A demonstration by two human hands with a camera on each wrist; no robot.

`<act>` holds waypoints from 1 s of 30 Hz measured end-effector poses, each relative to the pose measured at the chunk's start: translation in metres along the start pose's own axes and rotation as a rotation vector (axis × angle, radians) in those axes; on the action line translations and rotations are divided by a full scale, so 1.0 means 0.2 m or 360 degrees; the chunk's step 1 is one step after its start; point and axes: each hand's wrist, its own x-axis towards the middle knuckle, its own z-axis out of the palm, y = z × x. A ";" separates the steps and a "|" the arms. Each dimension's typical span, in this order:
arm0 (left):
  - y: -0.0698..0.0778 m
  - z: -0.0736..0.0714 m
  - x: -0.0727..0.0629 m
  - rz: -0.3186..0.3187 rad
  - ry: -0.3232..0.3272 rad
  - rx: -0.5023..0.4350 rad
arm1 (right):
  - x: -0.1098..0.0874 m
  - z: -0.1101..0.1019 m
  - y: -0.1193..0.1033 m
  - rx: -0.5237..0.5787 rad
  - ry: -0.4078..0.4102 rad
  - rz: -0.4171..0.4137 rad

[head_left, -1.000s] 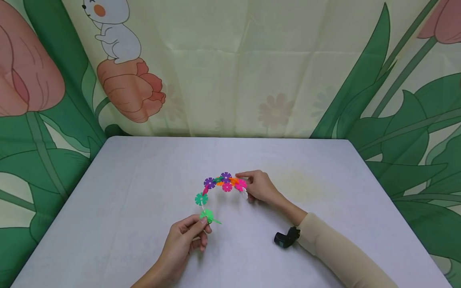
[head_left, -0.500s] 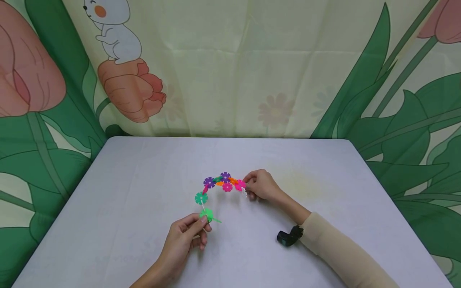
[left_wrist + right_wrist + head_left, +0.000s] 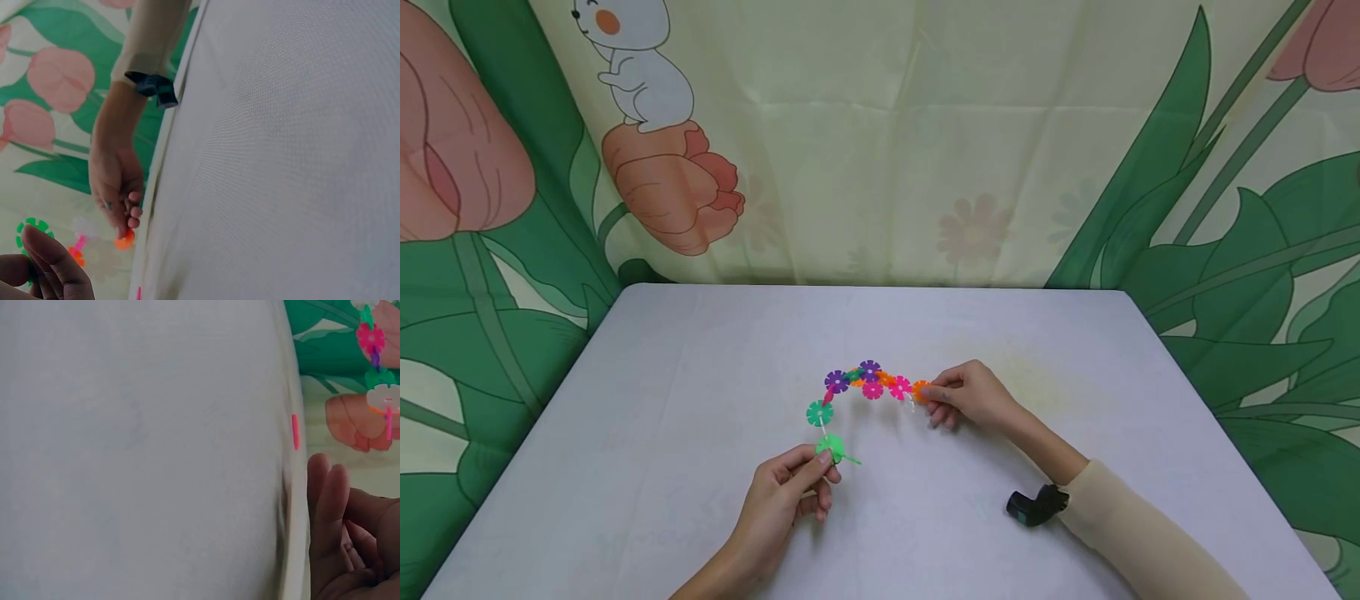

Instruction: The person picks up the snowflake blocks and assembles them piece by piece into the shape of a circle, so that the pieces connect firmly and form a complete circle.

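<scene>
A curved chain of interlocking snowflake discs (image 3: 837, 382) in purple, green, pink, orange and white arches above the table in the head view. My left hand (image 3: 786, 500) pinches the bright green disc (image 3: 831, 449) at its near end between thumb and fingers. At the far right end, my right hand (image 3: 973, 392) pinches an orange disc (image 3: 920, 391) beside a pink disc (image 3: 900, 387). In the left wrist view this orange disc (image 3: 124, 240) appears apart from the chain's other visible pieces. The right wrist view shows my right hand (image 3: 350, 537), but its fingertips' hold is hidden.
A white table (image 3: 700, 350) lies under both hands. Behind it hangs a cloth (image 3: 865, 183) printed with tulips and a rabbit. A small black camera (image 3: 1037, 505) is strapped at the right wrist, by the beige sleeve (image 3: 1142, 525).
My right hand has drawn back to the right from the chain's end. An orange disc now shows in its fingers. The left hand and the rest of the chain stay nearly still.
</scene>
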 end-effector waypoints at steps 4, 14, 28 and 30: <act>0.00 0.00 0.00 -0.0010 0.0002 0.0001 | -0.08 -0.06 0.00 0.0156 -0.0009 0.0015; -0.01 0.02 0.01 -0.0034 0.0009 0.0002 | -0.32 -0.04 -0.05 0.0299 -0.0266 -0.0050; -0.03 0.05 0.00 -0.0102 -0.0027 0.0035 | -0.47 0.25 -0.08 0.0503 -0.0654 -0.0244; -0.03 0.05 0.00 -0.0094 -0.0033 0.0025 | -0.47 0.28 -0.08 0.0511 -0.0677 -0.0291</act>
